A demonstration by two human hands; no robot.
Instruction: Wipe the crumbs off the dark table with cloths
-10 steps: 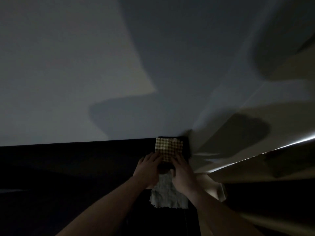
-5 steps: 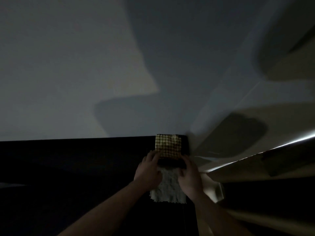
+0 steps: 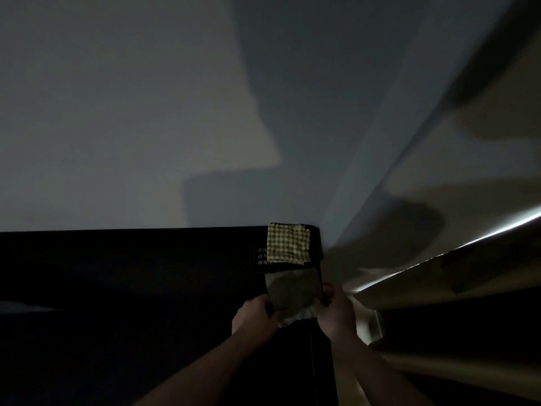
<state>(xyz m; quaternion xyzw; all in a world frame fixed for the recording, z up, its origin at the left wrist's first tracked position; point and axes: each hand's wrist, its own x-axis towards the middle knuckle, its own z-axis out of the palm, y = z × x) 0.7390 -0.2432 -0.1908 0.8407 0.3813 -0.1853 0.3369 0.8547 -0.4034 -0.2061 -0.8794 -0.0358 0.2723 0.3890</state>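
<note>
Both hands, left hand [image 3: 254, 315] and right hand [image 3: 336, 310], pinch a grey cloth [image 3: 293, 290] low centre; crumbs (invisible in this gloom) could get missed on the table [image 3: 131, 288].

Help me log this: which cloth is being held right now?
The plain grey cloth, gripped by the left hand and right hand. The checked cloth lies untouched at the table's far corner.
</note>
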